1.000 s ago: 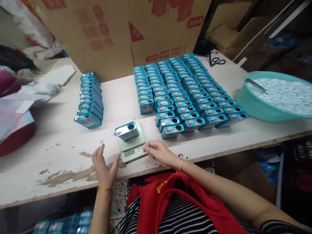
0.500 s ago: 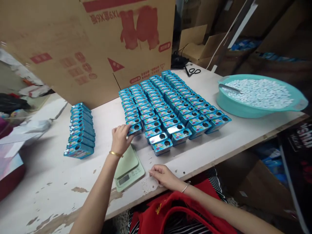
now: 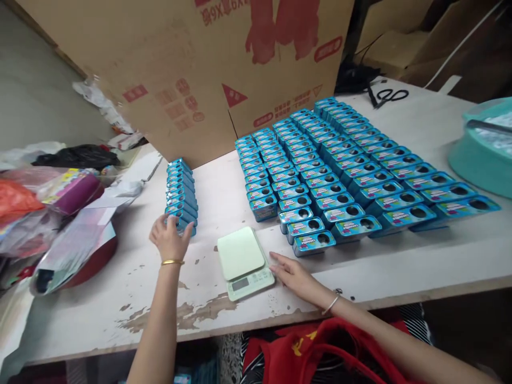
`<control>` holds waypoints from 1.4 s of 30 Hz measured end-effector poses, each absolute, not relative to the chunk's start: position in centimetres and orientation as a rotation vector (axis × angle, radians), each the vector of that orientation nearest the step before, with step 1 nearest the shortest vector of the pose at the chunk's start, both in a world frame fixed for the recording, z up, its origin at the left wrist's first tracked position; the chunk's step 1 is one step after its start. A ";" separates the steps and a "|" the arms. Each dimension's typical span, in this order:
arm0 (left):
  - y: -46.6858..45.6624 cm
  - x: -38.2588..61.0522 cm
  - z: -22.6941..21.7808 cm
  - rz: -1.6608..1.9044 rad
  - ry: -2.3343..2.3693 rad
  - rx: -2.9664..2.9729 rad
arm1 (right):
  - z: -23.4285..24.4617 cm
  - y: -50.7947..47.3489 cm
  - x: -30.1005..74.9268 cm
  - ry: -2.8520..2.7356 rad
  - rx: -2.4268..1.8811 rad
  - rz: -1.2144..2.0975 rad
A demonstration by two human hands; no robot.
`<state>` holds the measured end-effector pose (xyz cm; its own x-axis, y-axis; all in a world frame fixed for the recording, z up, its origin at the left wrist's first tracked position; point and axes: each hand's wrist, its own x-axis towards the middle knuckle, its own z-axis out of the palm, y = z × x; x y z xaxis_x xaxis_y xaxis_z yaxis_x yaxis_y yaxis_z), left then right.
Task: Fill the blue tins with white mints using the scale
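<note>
My left hand (image 3: 170, 237) is at the near end of a short row of blue printed tins (image 3: 181, 192) on the left of the table. Its fingers are curved but apart, with the thumb beside the nearest tin; the hand partly hides that tin, and a firm grip is not visible. My right hand (image 3: 294, 274) rests on the table with fingers stretched out, the fingertips at the right edge of a pale green kitchen scale (image 3: 241, 253). Nothing lies on the scale's plate. Several columns of similar blue tins (image 3: 314, 241), each with a dark round spot, stand right of the scale.
A large cardboard box (image 3: 168, 64) stands behind the tins. Black-handled scissors (image 3: 386, 97) lie at the back right, and a turquoise basin (image 3: 476, 160) of small pale pieces stands far right. Plastic bags and a purple package (image 3: 78, 193) crowd the left side.
My left hand has left the front tin of the large group and moved left to the short row. My right hand's fingers have straightened beside the scale. The view has turned left.
</note>
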<state>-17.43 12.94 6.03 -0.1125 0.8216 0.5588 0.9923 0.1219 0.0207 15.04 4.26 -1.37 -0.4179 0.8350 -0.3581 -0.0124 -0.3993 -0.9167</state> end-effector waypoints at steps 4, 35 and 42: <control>12.3 -21.2 5.1 -0.297 -1.975 -1.918 | -1.1 5.1 13.6 -1.444 -1.025 1.787; -2.0 -17.0 3.6 -0.982 -2.443 -1.908 | 2.2 1.7 14.7 -0.415 -1.006 2.478; -4.9 -15.1 -1.5 -0.957 -2.499 -1.827 | 0.7 1.5 17.0 -0.541 -1.012 2.500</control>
<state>-15.14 -4.86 -1.49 -0.3607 0.8969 0.2560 0.8384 0.1915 0.5103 16.96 1.52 0.68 -0.6640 0.4855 -0.5687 -0.2070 -0.8502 -0.4841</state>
